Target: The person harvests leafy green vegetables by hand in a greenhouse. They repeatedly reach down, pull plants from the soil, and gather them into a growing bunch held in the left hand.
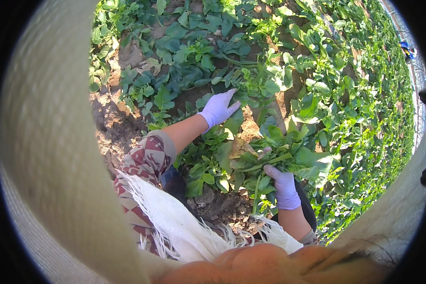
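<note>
In a thin lavender glove, my left hand [218, 108] stretches out over the leafy green plants [188, 53]. Its thumb stands apart from the fingers, and no held thing shows in it. The fingertips are close to the leaves; whether they touch them I cannot tell. My right hand [285, 184], gloved the same way, grips a bunch of cut or pulled leafy stems [261, 165] low in front of me. A yellow-brown withered leaf [241, 148] lies on the bunch. One pale stem [257, 191] hangs down from it, and the fingers are partly hidden behind the greens.
Dry, cloddy soil [119, 131] shows between the plants. A fringed white scarf [188, 227] hangs below my arms. Pale woven hat brim [56, 142] blocks the left side. Dense plant rows [369, 117] run along the right, with a person in blue [407, 51] far off.
</note>
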A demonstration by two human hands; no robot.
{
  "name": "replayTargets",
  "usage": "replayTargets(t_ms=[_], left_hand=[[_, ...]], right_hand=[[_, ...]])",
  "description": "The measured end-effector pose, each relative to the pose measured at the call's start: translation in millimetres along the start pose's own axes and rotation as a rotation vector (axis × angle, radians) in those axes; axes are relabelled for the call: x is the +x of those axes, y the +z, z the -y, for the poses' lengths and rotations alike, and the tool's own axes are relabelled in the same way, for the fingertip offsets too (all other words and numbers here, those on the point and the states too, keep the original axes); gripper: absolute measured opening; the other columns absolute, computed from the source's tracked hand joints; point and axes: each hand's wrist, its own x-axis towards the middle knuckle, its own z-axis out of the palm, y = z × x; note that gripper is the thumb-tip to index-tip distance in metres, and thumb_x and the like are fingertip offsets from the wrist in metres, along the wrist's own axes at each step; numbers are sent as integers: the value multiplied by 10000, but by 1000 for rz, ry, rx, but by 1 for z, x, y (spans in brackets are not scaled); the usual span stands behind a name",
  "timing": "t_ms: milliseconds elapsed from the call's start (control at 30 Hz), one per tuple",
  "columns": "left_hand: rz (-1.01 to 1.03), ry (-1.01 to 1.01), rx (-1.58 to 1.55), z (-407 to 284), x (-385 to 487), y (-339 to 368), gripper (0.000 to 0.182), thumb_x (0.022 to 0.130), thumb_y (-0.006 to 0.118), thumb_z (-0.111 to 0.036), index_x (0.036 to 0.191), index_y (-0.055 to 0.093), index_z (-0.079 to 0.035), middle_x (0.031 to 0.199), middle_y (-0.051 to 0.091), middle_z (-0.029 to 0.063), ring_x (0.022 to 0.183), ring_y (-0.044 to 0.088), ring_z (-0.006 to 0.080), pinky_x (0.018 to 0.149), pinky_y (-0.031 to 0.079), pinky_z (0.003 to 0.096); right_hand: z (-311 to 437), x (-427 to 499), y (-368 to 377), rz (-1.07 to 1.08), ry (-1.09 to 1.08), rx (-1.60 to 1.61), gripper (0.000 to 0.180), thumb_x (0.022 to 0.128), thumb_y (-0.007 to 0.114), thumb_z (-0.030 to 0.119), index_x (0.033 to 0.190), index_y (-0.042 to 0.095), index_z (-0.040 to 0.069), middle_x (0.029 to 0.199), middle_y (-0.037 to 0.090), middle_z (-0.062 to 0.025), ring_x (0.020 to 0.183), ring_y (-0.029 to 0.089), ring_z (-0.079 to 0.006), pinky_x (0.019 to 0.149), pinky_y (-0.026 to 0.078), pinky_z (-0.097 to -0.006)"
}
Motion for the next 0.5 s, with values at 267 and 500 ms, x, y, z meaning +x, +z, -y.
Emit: replayTargets(t_ms=[267,500], left_hand=[[-165,68,-116,6,-6,12,392,987,558,-235,1313,574,-16,1144,642,212,1052,614,395,912,492,433],[-307,-265,-450,40,26,14,200,938,638,-174,1022,687,0,1058,657,149,888,646,347,805,515,381]], right_hand=[[9,-2,-9,-36,32,1,545,772,728,5,1292,565,2,1182,653,-106,1078,629,-229,988,501,-383],[11,0,-13,1,-5,0,544,796,681,-64,1321,560,10,1269,633,-92,1166,605,-214,1056,461,-374]])
